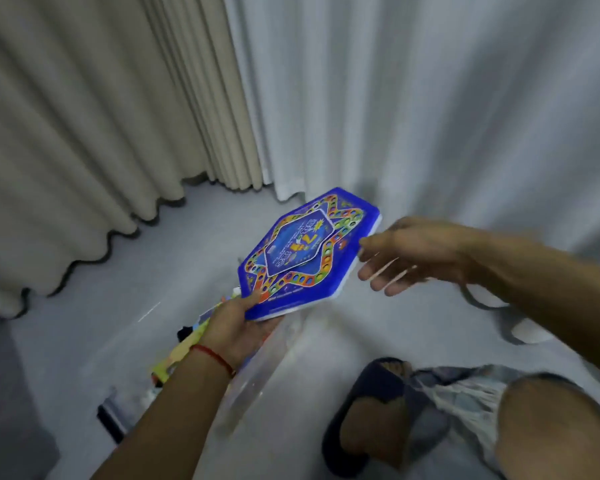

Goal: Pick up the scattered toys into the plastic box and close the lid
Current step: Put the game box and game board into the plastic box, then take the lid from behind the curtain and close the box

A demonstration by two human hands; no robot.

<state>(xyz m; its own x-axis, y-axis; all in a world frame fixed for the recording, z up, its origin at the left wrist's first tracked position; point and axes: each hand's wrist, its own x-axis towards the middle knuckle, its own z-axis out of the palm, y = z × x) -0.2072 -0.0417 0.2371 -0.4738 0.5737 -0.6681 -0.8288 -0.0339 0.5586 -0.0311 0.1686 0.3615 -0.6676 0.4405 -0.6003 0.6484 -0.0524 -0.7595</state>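
A blue hexagonal game board (pixel 309 252) with a coloured star track is held in the air above a clear plastic box (pixel 257 372). My left hand (pixel 238 327) grips the board's near corner, thumb on top. My right hand (pixel 406 256) hovers just right of the board with its fingers spread and nothing in it. Colourful toys (pixel 184 344) show inside the box under my left forearm, partly hidden. The box is blurred and its lid is not discernible.
Beige curtains (pixel 84 133) hang at the left and white curtains (pixel 430 98) behind. The floor (pixel 326 341) is pale grey. My knee and a foot in a dark slipper (pixel 371 403) are at the lower right. A white object with a grey strap (pixel 527 327) lies at the right.
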